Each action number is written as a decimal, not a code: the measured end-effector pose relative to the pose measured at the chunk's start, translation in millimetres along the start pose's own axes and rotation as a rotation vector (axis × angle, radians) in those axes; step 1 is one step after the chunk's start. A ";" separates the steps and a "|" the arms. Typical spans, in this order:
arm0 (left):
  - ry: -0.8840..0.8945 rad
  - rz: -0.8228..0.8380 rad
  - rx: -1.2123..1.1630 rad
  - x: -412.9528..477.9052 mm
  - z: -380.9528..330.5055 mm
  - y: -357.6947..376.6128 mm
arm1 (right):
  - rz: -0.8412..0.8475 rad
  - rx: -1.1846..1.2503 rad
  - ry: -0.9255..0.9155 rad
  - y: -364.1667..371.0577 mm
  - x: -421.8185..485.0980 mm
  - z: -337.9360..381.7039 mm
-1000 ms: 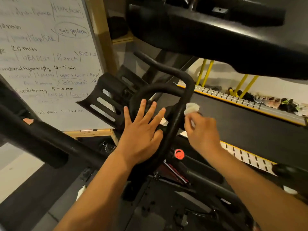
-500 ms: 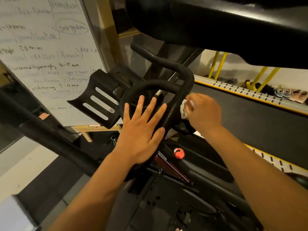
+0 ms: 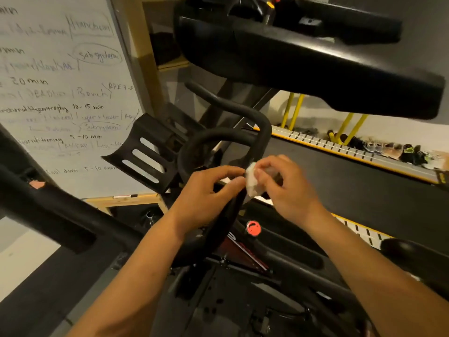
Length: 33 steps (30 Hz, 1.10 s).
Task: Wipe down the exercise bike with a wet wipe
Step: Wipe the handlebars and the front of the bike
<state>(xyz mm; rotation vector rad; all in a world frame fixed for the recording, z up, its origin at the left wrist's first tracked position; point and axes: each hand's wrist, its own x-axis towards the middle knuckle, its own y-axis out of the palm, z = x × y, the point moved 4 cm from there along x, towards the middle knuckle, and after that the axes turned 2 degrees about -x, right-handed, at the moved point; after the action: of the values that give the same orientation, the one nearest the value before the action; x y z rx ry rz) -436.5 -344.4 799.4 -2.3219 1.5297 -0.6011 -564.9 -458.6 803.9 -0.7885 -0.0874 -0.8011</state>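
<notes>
Both hands (image 3: 201,203) (image 3: 289,190) pinch the wipe (image 3: 251,182).

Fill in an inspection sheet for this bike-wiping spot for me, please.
surface: dark floor under the exercise bike.
job's things: crumpled wet wipe beside the black handlebar loop; red knob below.
clutter: shoes along the far wall.
hands: right hand pinches the wipe; left hand has fingertips at its edge, grip unclear.
cables: nothing seen.
surroundings: handwritten whiteboard on the left, marker on its ledge; treadmill belt on the right.
</notes>
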 end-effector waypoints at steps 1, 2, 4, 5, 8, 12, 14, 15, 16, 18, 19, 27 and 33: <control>0.000 -0.030 -0.025 -0.9 -3.9 -0.9 | 0.027 0.018 0.030 0.2 7.6 6.3; -0.008 -0.076 -0.034 -1.4 -6.2 -2.4 | 0.061 0.060 0.069 2.8 12.4 12.1; -0.040 -0.158 -0.022 -2.4 -4.3 -8.2 | 0.102 0.212 0.139 7.9 16.4 22.8; -0.055 -0.177 -0.032 -4.2 -1.8 -12.2 | 0.098 0.278 0.166 9.6 16.6 25.0; -0.104 -0.228 -0.169 -12.8 3.6 -25.5 | 0.141 0.419 0.274 10.4 18.3 23.6; -0.276 -0.452 -0.425 -17.9 18.3 -35.5 | 0.485 0.309 0.306 17.4 16.6 26.5; -0.371 -0.565 -0.557 -18.7 24.7 -39.1 | 0.500 0.195 0.299 17.6 18.3 29.1; -0.384 -0.592 -0.556 -18.8 26.6 -42.2 | 0.444 0.182 0.305 16.1 21.7 28.6; -0.378 -0.602 -0.542 -19.2 27.8 -45.0 | 0.374 0.221 0.325 14.9 25.1 27.9; -0.348 -0.616 -0.541 -20.4 28.3 -49.0 | 0.257 0.505 0.435 17.2 30.6 26.6; -0.332 -0.624 -0.539 -20.5 27.6 -50.0 | 0.232 0.703 0.492 21.7 31.7 29.2; -0.336 -0.350 -0.505 -24.7 15.4 -42.6 | 0.234 0.488 0.396 44.8 42.0 46.9; -0.274 -0.321 -0.477 -22.1 17.0 -41.9 | 0.281 0.776 0.538 31.6 51.9 43.5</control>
<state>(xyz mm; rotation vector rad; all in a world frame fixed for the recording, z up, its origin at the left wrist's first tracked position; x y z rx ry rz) -402.4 -307.4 800.0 -2.8888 1.2859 0.0367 -497.6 -447.8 834.5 0.1589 0.1847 -0.6146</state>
